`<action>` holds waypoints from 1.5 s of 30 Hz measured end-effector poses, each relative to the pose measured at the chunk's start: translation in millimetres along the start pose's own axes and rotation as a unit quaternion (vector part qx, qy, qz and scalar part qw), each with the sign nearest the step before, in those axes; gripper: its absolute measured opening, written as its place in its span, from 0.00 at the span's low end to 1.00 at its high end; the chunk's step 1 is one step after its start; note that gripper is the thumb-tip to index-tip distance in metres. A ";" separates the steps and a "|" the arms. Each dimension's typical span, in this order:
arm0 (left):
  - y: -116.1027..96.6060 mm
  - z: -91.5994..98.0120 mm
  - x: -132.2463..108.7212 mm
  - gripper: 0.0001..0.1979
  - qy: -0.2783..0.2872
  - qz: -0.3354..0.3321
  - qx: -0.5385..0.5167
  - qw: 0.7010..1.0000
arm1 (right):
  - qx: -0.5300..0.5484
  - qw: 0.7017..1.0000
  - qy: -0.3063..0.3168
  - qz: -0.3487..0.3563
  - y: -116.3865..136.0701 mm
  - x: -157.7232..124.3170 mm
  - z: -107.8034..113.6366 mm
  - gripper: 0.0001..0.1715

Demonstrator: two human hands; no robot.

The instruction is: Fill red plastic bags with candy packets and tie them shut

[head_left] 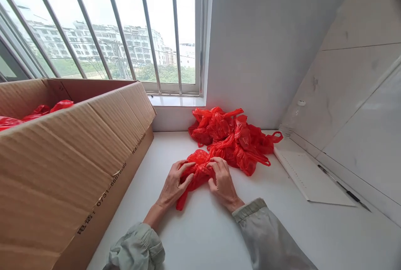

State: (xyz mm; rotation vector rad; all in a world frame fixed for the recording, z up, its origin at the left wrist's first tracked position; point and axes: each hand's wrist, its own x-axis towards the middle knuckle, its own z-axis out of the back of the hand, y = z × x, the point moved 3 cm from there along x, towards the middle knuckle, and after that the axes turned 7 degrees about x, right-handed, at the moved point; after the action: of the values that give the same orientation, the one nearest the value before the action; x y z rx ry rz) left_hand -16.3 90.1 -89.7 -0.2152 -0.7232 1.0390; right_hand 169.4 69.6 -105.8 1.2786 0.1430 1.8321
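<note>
Head view: hands (171,184) (224,183), fingers (188,165) closed on red bag (199,174), bag heap (236,140) behind, carton (94,153) alongside

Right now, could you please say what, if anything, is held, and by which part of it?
The left hand and right hand touch a red bag at its left and right sides; whether they grip it cannot be told.

Left hand (177,181) and right hand (223,182) both got fingers on a crumpled red bag (200,172) mid-frame, other bags (238,140) heaped just above, big ol' cardboard box (94,149) hogging the left, notepad (311,176) and pen (340,185) right.
</note>
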 end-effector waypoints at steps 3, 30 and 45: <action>-0.1 -1.6 0.0 0.17 -0.023 -0.028 0.023 0.999 | -0.014 0.999 0.024 0.031 7.4 -0.4 0.0 0.26; 32.3 10.0 6.8 0.15 -0.227 0.218 -0.164 0.935 | 0.094 0.965 -0.168 -0.179 -27.6 -2.7 14.8 0.07; -10.4 2.2 -1.2 0.04 -0.171 -0.073 0.056 0.981 | 0.036 0.997 -0.060 -0.030 -9.0 -4.7 3.7 0.11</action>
State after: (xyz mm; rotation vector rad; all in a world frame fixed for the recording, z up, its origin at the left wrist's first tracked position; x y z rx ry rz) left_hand -10.7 83.4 -83.5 0.1171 -0.9715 0.9838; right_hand 178.0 70.5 -112.2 1.4172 0.1819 1.7073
